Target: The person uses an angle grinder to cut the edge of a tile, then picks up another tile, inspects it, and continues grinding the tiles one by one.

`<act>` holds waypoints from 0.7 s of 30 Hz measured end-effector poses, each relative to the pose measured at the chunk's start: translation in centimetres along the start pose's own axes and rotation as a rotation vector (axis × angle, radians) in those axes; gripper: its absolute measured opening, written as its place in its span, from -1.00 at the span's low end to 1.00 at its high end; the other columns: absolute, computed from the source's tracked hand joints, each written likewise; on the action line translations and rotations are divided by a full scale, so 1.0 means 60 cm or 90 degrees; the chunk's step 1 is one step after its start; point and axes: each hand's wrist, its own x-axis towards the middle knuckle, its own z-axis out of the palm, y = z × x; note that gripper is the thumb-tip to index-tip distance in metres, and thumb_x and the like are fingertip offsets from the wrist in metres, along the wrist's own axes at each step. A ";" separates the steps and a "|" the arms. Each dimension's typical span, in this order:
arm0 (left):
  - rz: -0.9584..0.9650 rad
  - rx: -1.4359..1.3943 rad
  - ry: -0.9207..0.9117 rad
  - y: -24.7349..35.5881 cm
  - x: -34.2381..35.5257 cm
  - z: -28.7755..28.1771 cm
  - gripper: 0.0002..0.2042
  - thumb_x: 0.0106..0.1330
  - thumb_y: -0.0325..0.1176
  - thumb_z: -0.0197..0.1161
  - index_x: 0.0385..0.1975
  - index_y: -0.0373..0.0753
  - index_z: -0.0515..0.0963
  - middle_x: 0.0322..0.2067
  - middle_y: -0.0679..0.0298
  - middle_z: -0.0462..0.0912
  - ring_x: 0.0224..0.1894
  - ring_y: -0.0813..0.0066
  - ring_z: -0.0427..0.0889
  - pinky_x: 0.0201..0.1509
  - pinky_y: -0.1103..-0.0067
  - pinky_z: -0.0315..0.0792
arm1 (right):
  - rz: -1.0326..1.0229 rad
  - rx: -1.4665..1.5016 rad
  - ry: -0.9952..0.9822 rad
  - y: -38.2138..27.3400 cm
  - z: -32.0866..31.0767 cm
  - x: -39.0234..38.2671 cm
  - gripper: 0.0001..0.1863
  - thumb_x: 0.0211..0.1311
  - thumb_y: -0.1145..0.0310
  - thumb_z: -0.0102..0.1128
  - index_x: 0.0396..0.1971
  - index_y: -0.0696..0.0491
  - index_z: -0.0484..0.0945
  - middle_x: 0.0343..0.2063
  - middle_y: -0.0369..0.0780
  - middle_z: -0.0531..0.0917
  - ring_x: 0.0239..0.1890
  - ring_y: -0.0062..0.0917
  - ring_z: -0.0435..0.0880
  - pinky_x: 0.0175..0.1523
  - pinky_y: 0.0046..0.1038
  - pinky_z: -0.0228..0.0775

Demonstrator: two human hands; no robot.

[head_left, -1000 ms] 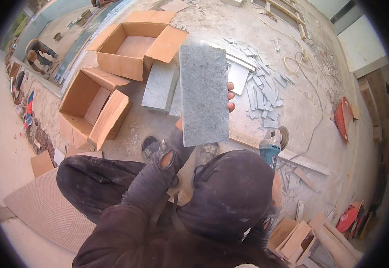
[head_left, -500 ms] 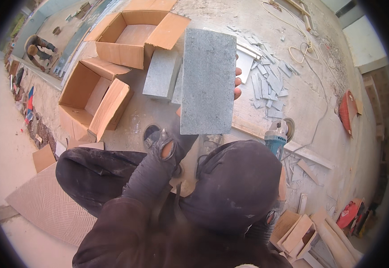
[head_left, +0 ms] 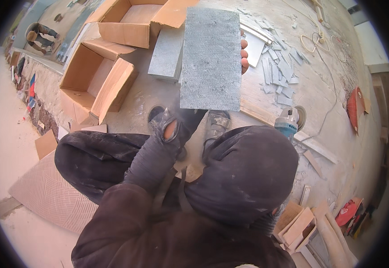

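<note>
Up in front of me, a grey rectangular stone tile [head_left: 210, 60] is in the grip of my left hand [head_left: 244, 56]. Its fingertips curl round the tile's right edge; the palm and thumb are hidden behind it. My left forearm, in a dark sleeve with a hole at the wrist, runs up to the tile's lower edge. Of my right arm, only the sleeve and a sliver of skin show by my right knee, which hides the hand. Just past that knee is an angle grinder [head_left: 287, 123] with a teal body and a round disc, partly covered by the knee.
A stack of grey tiles [head_left: 165, 56] stands beyond my feet, beside two open cardboard boxes [head_left: 114, 91]. Tile offcuts [head_left: 277, 73] litter the floor at right, near a cable [head_left: 328, 107]. Cardboard scraps [head_left: 297, 228] lie lower right. Another person [head_left: 42, 38] bends down far left.
The tile and my left hand sit higher in the picture, and the tile's lower edge has risen. My right knee appears further right and higher, covering more of the grinder. The floor view has shifted.
</note>
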 end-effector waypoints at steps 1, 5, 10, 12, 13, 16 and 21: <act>-0.004 0.003 0.004 -0.001 -0.003 0.005 -0.31 0.42 0.07 0.20 0.30 -0.35 0.19 0.03 0.02 0.33 0.11 0.12 0.47 0.29 0.25 0.47 | 0.013 -0.002 0.002 -0.007 0.002 -0.002 -0.61 0.22 0.29 0.31 -0.03 0.18 0.52 -0.27 -0.26 0.67 -0.32 -0.62 0.61 -0.21 -0.51 0.47; -0.008 0.003 0.000 -0.003 -0.006 0.014 -0.32 0.44 0.04 0.18 0.33 -0.34 0.17 0.07 0.00 0.31 0.13 0.08 0.47 0.30 0.28 0.49 | 0.000 -0.036 -0.011 0.004 -0.009 0.003 -0.61 0.24 0.24 0.31 -0.05 0.18 0.53 -0.33 -0.26 0.64 -0.39 -0.62 0.56 -0.28 -0.50 0.42; -0.016 0.007 -0.072 -0.001 -0.002 0.011 -0.31 0.45 -0.01 0.20 0.38 -0.30 0.12 0.12 0.00 0.29 0.16 0.10 0.45 0.28 0.32 0.53 | -0.028 -0.101 -0.025 0.019 -0.022 0.013 -0.59 0.26 0.18 0.32 -0.06 0.18 0.54 -0.40 -0.27 0.61 -0.47 -0.62 0.50 -0.37 -0.49 0.34; 0.008 0.046 -0.090 -0.004 0.000 0.010 -0.30 0.43 -0.02 0.23 0.38 -0.30 0.11 0.13 0.00 0.28 0.17 0.12 0.45 0.28 0.34 0.53 | -0.041 -0.147 -0.029 0.026 -0.031 0.017 -0.59 0.27 0.16 0.32 -0.07 0.18 0.54 -0.42 -0.28 0.60 -0.50 -0.62 0.47 -0.41 -0.49 0.31; 0.010 0.061 -0.092 -0.003 0.001 0.010 -0.29 0.42 -0.03 0.24 0.39 -0.29 0.11 0.13 0.00 0.28 0.17 0.14 0.45 0.27 0.35 0.54 | -0.051 -0.178 -0.029 0.031 -0.035 0.020 -0.58 0.27 0.15 0.32 -0.07 0.17 0.55 -0.44 -0.28 0.59 -0.52 -0.61 0.46 -0.43 -0.49 0.30; -0.015 0.100 -0.066 0.006 0.001 0.010 -0.27 0.39 -0.03 0.28 0.39 -0.27 0.11 0.13 0.01 0.29 0.18 0.17 0.44 0.27 0.37 0.54 | -0.161 -0.344 -0.007 0.046 -0.051 0.029 -0.57 0.29 0.11 0.32 -0.08 0.17 0.55 -0.48 -0.28 0.57 -0.57 -0.61 0.42 -0.48 -0.48 0.26; 0.054 0.274 -0.014 -0.001 -0.001 0.025 -0.24 0.37 -0.01 0.30 0.40 -0.25 0.09 0.07 0.04 0.31 0.13 0.25 0.45 0.19 0.41 0.57 | -0.176 -0.163 -0.022 0.022 -0.015 0.021 -0.61 0.30 0.11 0.30 -0.16 0.17 0.55 -0.56 -0.37 0.49 -0.63 -0.69 0.30 -0.55 -0.52 0.13</act>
